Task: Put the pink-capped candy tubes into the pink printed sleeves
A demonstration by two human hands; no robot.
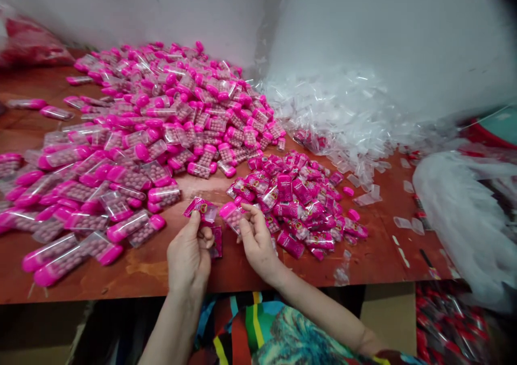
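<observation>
My left hand (189, 253) pinches a printed pink wrapper sleeve (205, 211) between thumb and finger. More printed pink film (217, 242) shows just below, beside the curled fingers; whether they hold it I cannot tell. In my right hand (260, 242) is a small clear container (231, 216) with a bright pink cap, filled with pale pink balls. Wrapper and container are close together but apart, a little above the table. Right of my right hand lies a heap of printed pink packs (301, 195). A large pile of unlabelled pink-capped containers (161, 117) spreads to the left and back.
Loose clear plastic pieces (339, 112) are heaped at the back right of the brown table (375, 262). A white plastic bag (448, 209) hangs over the right edge. Red items (448, 322) sit below it. A red bag (32, 42) lies at the back left.
</observation>
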